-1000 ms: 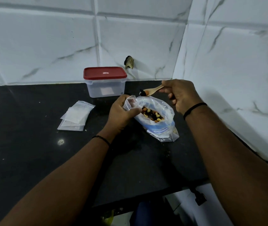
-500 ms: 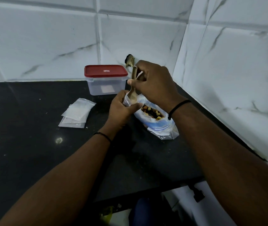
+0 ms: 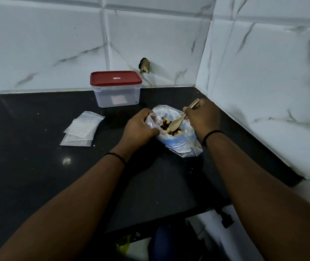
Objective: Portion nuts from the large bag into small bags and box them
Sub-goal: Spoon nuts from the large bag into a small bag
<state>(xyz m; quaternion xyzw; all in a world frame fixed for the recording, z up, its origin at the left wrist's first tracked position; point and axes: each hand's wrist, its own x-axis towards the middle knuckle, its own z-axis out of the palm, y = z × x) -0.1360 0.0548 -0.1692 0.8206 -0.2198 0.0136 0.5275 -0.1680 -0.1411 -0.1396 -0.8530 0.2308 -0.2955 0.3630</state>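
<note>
Spoon (image 3: pixel 178 122) bowl — half-buried in nuts (image 3: pixel 166 121)

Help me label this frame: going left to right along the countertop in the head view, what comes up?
Small bags → left hand → large bag → right hand, gripping the wooden spoon.

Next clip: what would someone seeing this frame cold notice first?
The two hands meeting over the large bag of nuts near the counter's right corner: the left hand grips its rim and the right hand dips a wooden spoon inside. Next, the red-lidded box standing shut against the back wall, and the stack of small bags lying flat to the left on the dark counter.
</note>
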